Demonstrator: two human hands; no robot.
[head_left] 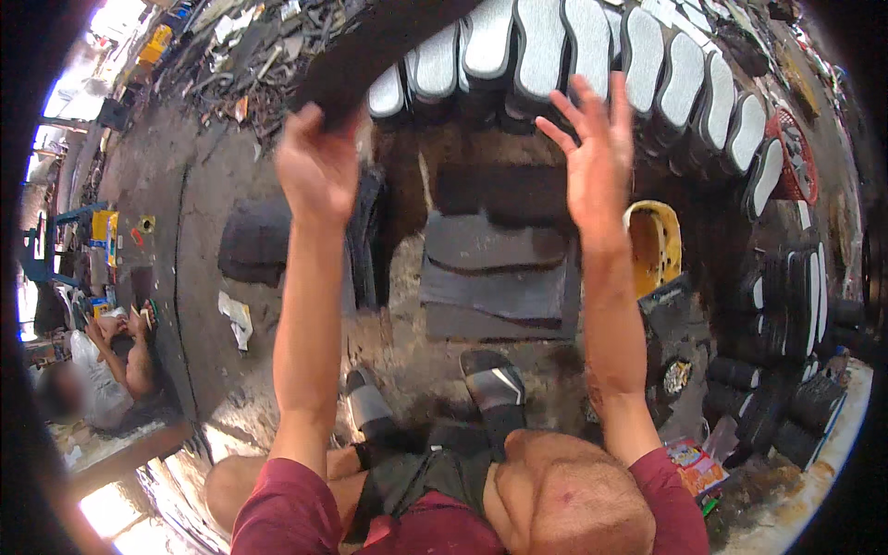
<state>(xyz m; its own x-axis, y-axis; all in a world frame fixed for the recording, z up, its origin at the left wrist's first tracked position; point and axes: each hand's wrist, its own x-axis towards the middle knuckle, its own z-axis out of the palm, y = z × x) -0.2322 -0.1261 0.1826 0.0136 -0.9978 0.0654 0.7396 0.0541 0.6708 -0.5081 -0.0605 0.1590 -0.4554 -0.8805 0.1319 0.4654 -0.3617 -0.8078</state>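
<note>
Grimy workshop floor below, the left hand (314, 166) pinches one end of a long dark rubber sheet (388, 42) lifted overhead, while the right hand (597, 153), fingers spread and empty, should catch the far end before it sags.

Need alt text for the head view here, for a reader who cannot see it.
Seen from above, a person's raised left hand grips a dark rubber strip while the right hand is open beside it. Below lie stacked dark sheets, a yellow tub and rows of grey-topped shoe soles on a dirty floor.
</note>
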